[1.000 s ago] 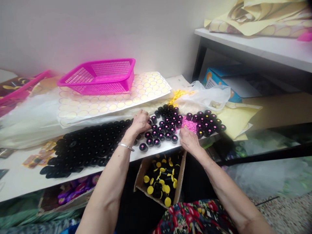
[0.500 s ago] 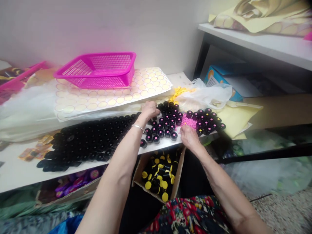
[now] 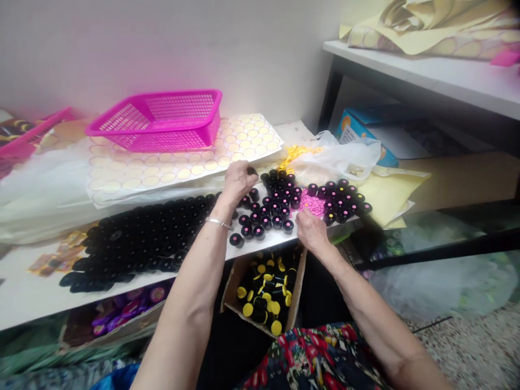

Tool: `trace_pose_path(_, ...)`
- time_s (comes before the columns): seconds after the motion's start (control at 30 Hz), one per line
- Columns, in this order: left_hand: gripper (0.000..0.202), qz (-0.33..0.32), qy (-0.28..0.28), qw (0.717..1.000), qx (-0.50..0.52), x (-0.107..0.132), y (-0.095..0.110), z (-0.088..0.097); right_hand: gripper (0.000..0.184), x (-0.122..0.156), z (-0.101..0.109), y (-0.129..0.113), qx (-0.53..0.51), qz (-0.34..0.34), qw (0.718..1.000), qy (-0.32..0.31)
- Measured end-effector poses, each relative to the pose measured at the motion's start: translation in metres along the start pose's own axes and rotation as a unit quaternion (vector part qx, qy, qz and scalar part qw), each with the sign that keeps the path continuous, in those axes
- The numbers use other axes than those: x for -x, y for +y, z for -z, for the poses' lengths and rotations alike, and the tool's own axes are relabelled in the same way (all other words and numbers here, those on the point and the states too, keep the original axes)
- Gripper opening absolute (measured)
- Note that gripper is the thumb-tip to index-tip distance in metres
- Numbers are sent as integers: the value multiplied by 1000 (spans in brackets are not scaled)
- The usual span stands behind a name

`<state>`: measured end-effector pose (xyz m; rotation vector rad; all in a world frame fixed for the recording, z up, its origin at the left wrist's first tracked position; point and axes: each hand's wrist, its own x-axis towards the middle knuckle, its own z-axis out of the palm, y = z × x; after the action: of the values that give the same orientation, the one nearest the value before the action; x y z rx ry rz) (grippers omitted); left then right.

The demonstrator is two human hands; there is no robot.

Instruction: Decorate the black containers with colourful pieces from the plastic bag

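Raised toward the sheet of yellow circles (image 3: pixel 239 143) since the first frame, the left hand (image 3: pixel 239 180) now hangs above the rear of the bench (image 3: pixel 24 306), while the right hand (image 3: pixel 312 230) stays at the near edge of the pink pieces (image 3: pixel 312 203). The left grip is closed around one black cap (image 3: pixel 252 172), just beyond the standing dotted caps (image 3: pixel 266 222); the right fingers are bunched, and whether they pinch a pink piece cannot be made out. As I judge it, a light hold on the cap's sides, top face unobstructed, handles best, with the wrist high enough not to brush the dense block of black caps (image 3: pixel 150 233). For the right, fingertips working from the pile's edge should take single pieces cleanly, without nudging neighbouring caps or scattering bits toward the carton (image 3: pixel 301 281) below.
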<state>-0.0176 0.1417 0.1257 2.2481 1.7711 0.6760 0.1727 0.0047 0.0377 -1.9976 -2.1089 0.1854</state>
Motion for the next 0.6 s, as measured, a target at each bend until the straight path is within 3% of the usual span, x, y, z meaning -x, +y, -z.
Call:
trace_pose_path(0.1,22,4,72,992,105,28,3,17,25,0,2,0,12,1,1000,-15)
trace_pose_path(0.23,24,-12,19,966,258,86,13,24,27,0,8,-1,14,21,999,-28)
trace_pose_path(0.4,22,2,-24,933,359,153,29,11,29,0,6,-1,12,31,999,-25)
trace_pose_path(0.5,26,34,-24,926,376,179,35,-4,27,3,1,0,3,20,1000,-7)
trace_pose_path(0.6,38,63,-33,907,415,195,38,-17,21,15,4,0,-69,13,996,59)
